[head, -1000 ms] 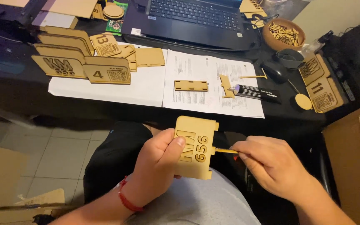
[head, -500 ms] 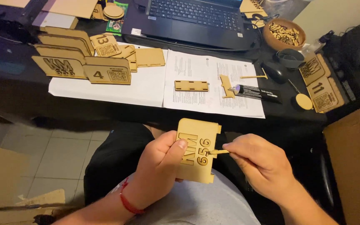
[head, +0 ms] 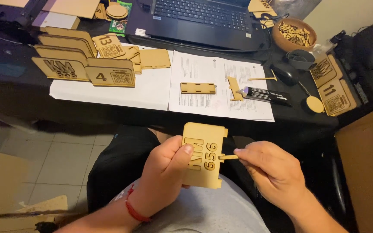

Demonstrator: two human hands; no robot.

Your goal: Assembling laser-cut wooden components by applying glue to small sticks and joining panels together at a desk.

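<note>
Left hand (head: 165, 172) gripping a cut-out wooden panel (head: 203, 153) over the lap, right hand (head: 273, 172) at its 3 o'clock pinching a small wooden peg (head: 227, 157) against the panel's edge, desk (head: 18, 92) at 12 o'clock, glue tube (head: 266, 95) on papers (head: 221, 86).

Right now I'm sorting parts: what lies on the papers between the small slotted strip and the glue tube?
A small wooden piece lies between the strip and the tube, seen in the head view.
</note>
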